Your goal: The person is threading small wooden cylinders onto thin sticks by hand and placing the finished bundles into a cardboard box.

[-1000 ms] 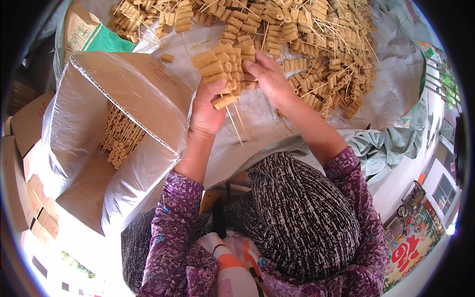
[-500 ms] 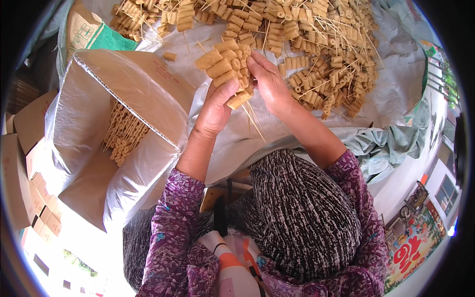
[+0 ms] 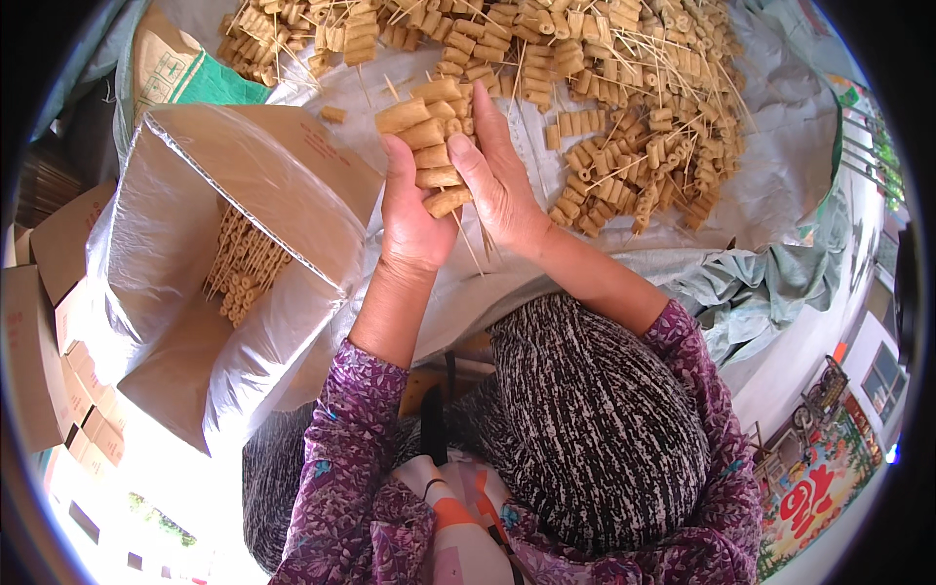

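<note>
A bundle of skewers [image 3: 429,134] threaded with tan, tube-shaped rolls is held between my two hands over the pale sheet. My left hand [image 3: 413,222] cups it from the left and below, the thumb along its left side. Against the right side presses my right hand [image 3: 507,198], its thumb over the near face and its fingers running up the edge. Thin bare stick ends poke out below, between my wrists. One roll [image 3: 448,202] sits lower than the others, by my left palm. The back of the bundle is hidden.
A large heap of similar skewers [image 3: 624,88] covers the far side of the pale sheet [image 3: 780,136]. At left stands an open carton [image 3: 292,146] lined with clear plastic, with skewers [image 3: 246,268] stacked inside. A single loose roll [image 3: 333,114] lies behind it. More cartons [image 3: 93,409] are stacked farther left.
My right hand has shifted left and nearer, its thumb now across the front of the bundle. The bundle has moved slightly left, and my left hand has opened a little around it.
</note>
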Demonstrator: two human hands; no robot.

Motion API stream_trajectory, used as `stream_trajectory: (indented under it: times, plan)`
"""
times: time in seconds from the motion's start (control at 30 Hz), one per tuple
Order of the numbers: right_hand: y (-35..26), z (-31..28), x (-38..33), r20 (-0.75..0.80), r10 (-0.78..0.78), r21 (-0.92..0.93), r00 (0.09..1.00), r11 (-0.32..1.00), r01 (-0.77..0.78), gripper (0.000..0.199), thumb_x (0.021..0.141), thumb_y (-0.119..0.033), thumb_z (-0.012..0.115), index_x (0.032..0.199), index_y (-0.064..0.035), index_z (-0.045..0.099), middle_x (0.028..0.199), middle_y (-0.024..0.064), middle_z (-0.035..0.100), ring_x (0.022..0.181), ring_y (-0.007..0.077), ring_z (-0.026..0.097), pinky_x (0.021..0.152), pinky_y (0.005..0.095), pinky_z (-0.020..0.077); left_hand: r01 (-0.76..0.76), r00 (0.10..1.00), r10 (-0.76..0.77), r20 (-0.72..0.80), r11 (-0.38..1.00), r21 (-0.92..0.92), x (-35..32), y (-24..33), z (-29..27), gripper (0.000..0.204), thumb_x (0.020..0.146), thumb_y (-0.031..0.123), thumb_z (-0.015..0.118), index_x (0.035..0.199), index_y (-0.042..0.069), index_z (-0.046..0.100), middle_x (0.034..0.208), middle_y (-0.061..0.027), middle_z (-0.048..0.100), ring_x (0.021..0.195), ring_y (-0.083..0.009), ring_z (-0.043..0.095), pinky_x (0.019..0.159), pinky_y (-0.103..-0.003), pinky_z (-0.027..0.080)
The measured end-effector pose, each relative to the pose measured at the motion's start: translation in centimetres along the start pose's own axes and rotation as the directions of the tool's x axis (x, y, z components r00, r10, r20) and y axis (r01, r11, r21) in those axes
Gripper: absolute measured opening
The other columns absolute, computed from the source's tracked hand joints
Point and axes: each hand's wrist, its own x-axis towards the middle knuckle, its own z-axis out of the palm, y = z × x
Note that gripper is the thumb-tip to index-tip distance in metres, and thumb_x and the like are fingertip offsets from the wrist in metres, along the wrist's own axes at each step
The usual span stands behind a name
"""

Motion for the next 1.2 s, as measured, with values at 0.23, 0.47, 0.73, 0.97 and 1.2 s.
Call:
stream_trajectory:
  times: [0.23,0.47,0.73,0.97,1.2]
  plan:
    - [-0.3,-0.5,-0.1,0.086,0.114,0.133,0.99,0.983,-0.125,0.103,0.091,-0.067,0.041,0.148,0.0098,0.001,0.151,0.0281,0.016,0.144,0.0353,0.016,0.115,0.0373,0.0206,-0.026,1.0,0.023,0.013,0.951,0.307,0.3,-1.2,-0.6,0.069,0.098,0.059,0.033,0.139,0.004,0.041,0.136,-0.0089,0.05,0.126,-0.0215,0.048,0.107,-0.036,0.037]
    - [-0.5,-1.0,-0.5,0.104,0.012,-0.052,0.994,0.999,-0.006,0.109,0.087,-0.067,0.05,0.149,0.0083,0.002,0.151,0.0277,0.019,0.144,0.0347,0.019,0.115,0.0383,0.0226,0.033,0.999,-0.033,-0.004,0.987,0.159,-0.2,-0.6,0.9,0.069,0.098,0.059,0.034,0.139,0.005,0.04,0.135,-0.0094,0.051,0.127,-0.0221,0.048,0.107,-0.037,0.038]
    - [-1.0,-0.1,-0.3,0.037,0.014,0.148,0.999,0.989,-0.02,0.085,0.086,-0.043,0.061,0.148,0.0004,0.023,0.132,0.0179,0.048,0.12,0.027,0.051,0.097,0.0338,0.0456,0.025,0.998,-0.03,0.049,0.995,0.101,-1.1,-0.1,0.9,0.058,0.101,0.051,0.037,0.138,0.006,0.043,0.129,-0.0078,0.055,0.119,-0.0202,0.053,0.103,-0.036,0.042]
    - [-2.6,-0.7,0.8,0.051,0.263,0.624,0.963,0.745,-0.236,0.061,0.092,-0.042,0.05,0.135,0.0013,0.045,0.124,0.0153,0.058,0.108,0.0262,0.059,0.093,0.0368,0.0487,-0.518,0.851,0.273,0.449,0.298,0.802,-8.3,3.7,1.6,0.085,0.089,0.031,0.063,0.151,0.002,0.012,0.155,-0.0221,0.017,0.145,-0.0312,0.016,0.116,-0.042,0.021]
    - [-8.2,-3.8,3.6,0.049,-0.073,0.681,0.996,0.732,0.02,0.085,0.084,-0.054,0.055,0.141,0.0049,0.035,0.132,0.0202,0.05,0.116,0.0284,0.054,0.096,0.0392,0.0467,-0.832,0.539,0.099,0.837,-0.093,0.547,-21.4,15.1,-0.8,0.024,0.087,0.016,0.066,0.109,0.007,0.069,0.105,-0.0117,0.07,0.095,-0.0218,0.068,0.082,-0.034,0.057]
